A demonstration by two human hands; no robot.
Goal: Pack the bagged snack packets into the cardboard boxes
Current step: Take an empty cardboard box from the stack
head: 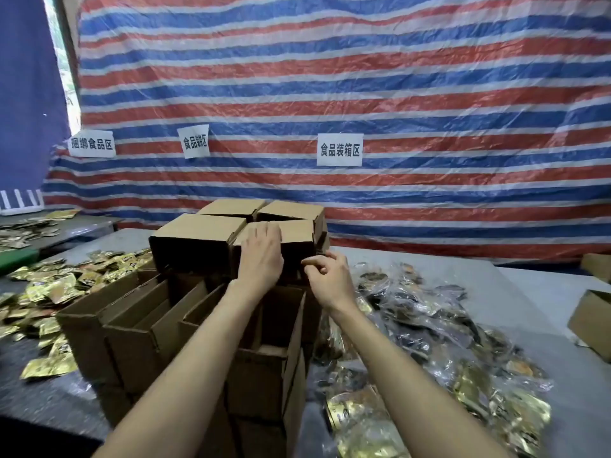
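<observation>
Centrally, cardboard boxes [195, 233], open ones seemingly bare inside, left hand [261, 262] atop

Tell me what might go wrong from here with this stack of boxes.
1. The top box sits among closed ones, above the open boxes. With the left hand flat on it and the right hand pinching its near edge, a pull may topple the neighbouring boxes.
2. A sliding box could land on the bagged packets at the right and crush them.
3. A falling box may bend the crowded open boxes' flaps.
</observation>
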